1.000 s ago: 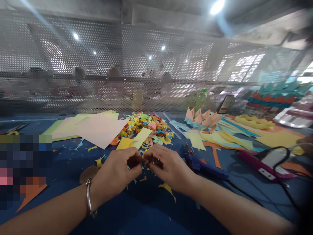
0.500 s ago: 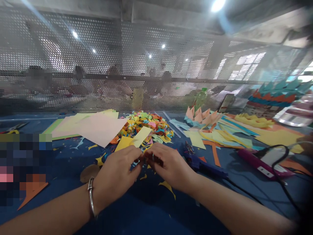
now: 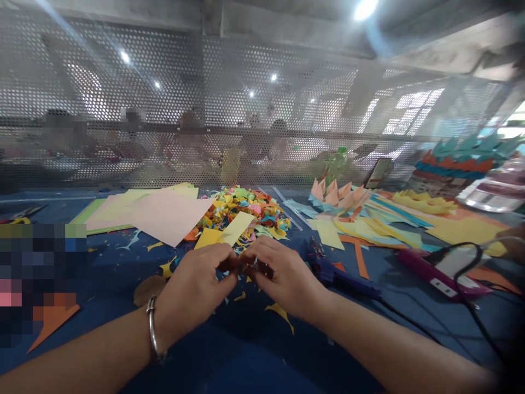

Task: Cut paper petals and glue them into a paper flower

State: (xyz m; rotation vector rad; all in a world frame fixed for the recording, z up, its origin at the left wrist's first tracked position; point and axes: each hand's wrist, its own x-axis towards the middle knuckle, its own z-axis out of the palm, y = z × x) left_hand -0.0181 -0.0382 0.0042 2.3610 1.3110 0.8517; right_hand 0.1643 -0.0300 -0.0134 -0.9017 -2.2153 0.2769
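My left hand [image 3: 200,284], with a silver bangle [image 3: 152,325] at the wrist, is closed with thumb and fingers bent together over the blue table. Fingertip to fingertip with it, my right hand [image 3: 285,279] is curled in a pinch too. Whatever they hold, if anything, is hidden by the fingers. Just beyond lie a yellow paper piece [image 3: 208,238] and a pale yellow strip [image 3: 238,227], in front of a heap of coloured paper scraps [image 3: 246,203]. A blue glue gun [image 3: 340,278] lies right of my right hand. A brown rounded object [image 3: 146,290] is beside my left wrist.
Paper sheets [image 3: 159,210] are stacked at the left back, near scissors [image 3: 25,214]. Peach paper points [image 3: 334,192], paper strips and a purple power strip [image 3: 438,280] with cables lie right. A perforated metal screen [image 3: 164,148] stands behind, and a person's hand [image 3: 512,241] shows at right.
Both hands stay together in nearly the same place, with small finger movements. A bit of yellow seen by the right fingertips earlier no longer shows.
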